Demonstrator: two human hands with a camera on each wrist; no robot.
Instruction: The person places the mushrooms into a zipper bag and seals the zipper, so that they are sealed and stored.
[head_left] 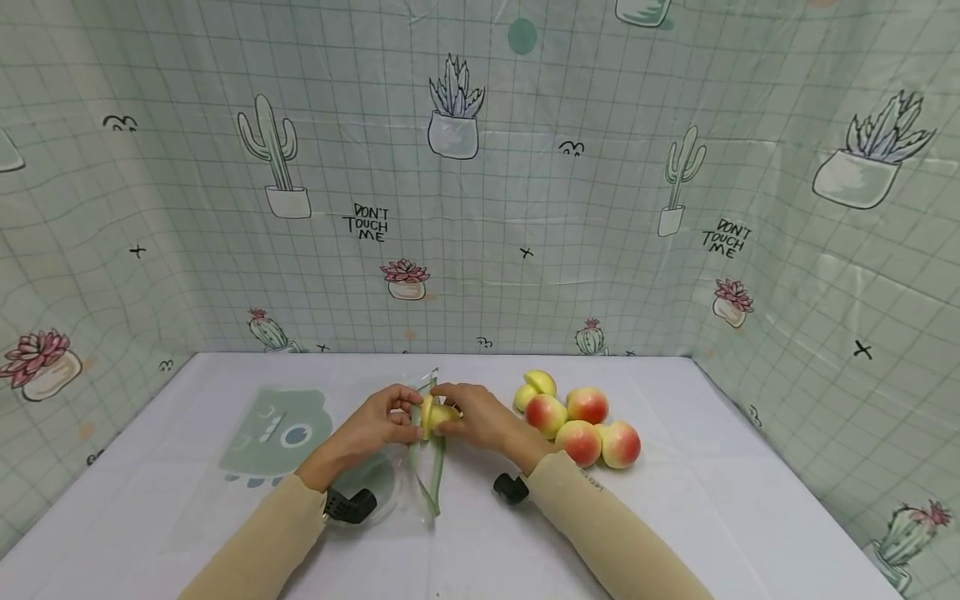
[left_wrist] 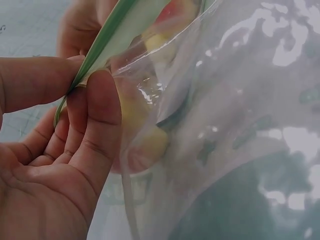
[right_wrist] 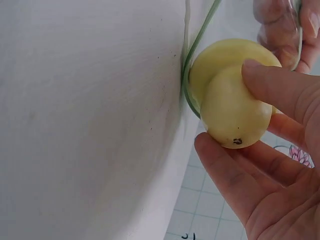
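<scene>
Green-edged glossy plastic bag (left_wrist: pixel 250 120) borders a smooth yellow mushroom (right_wrist: pixel 235 107).

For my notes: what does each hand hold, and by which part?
The right hand holds a yellow mushroom by its stem; the left hand pinches a bag by its green edge.

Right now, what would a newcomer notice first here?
Probably the red-and-yellow fruits, clustered right of centre on the white table. Next, the yellow mushroom-shaped piece in the right hand, at the edge of the green-trimmed clear bag the left hand pinches. Cactus drawings dot the backdrop behind.
</scene>
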